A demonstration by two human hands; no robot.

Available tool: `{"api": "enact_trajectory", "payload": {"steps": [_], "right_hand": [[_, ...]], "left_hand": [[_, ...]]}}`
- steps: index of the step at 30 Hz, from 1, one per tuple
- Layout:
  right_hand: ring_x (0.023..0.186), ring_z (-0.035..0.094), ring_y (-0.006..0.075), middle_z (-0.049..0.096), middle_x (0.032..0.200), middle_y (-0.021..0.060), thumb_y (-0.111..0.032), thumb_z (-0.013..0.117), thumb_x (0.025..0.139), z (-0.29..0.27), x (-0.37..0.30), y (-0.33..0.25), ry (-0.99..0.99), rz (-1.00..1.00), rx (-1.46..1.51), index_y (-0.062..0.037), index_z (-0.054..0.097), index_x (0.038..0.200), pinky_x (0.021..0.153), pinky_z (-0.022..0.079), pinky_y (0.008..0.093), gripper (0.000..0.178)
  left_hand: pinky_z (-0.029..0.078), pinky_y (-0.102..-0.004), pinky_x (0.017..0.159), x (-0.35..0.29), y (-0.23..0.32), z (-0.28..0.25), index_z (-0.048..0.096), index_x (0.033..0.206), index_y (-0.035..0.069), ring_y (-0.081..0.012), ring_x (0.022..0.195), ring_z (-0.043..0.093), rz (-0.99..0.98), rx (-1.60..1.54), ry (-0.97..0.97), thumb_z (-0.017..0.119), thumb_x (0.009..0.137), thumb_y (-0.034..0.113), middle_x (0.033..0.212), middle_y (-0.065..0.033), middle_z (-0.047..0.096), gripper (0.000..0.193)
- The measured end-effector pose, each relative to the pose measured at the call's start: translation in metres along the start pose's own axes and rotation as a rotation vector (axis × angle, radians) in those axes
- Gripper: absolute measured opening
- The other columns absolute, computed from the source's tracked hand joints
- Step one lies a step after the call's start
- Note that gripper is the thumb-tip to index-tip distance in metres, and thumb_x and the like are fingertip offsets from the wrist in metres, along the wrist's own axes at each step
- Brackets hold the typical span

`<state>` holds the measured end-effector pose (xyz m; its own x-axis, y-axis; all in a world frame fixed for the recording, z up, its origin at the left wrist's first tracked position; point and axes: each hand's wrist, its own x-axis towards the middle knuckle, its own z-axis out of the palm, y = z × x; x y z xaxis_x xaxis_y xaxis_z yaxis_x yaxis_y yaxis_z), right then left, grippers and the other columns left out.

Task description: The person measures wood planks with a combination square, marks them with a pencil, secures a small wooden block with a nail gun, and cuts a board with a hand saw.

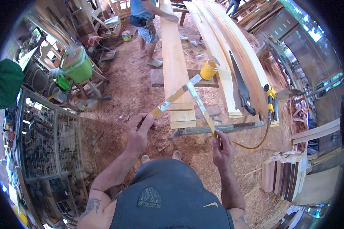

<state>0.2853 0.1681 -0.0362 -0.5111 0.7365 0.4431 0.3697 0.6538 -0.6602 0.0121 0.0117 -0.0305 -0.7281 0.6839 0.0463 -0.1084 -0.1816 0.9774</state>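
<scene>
Smeared sticks; one in each hand

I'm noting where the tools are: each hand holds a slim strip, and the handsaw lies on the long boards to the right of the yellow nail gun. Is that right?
Not quite: the handsaw lies on the long boards to the left of the yellow nail gun, as the head view shows. The left hand and right hand do each hold a slim strip.

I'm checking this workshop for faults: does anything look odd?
The held strips carry patchy pale smears, unlike the bare boards; whether damage or coating, I can't tell. Sawdust litters the floor.
</scene>
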Motion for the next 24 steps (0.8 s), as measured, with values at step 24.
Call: {"api": "enact_trajectory", "payload": {"steps": [24], "right_hand": [[0.077,0.067,0.0188,0.067,0.104,0.0130,0.002,0.070,0.089,0.005,-0.010,-0.009,-0.022,-0.020,0.023,-0.0052,0.066,0.122,0.063,0.054,0.0299,0.034]], "left_hand": [[0.055,-0.0282,0.071,-0.012,-0.003,0.001,0.067,0.099,0.000,-0.0102,0.075,0.064,0.036,0.046,-0.003,0.056,0.104,0.017,0.082,-0.0041,0.068,0.021]]}}
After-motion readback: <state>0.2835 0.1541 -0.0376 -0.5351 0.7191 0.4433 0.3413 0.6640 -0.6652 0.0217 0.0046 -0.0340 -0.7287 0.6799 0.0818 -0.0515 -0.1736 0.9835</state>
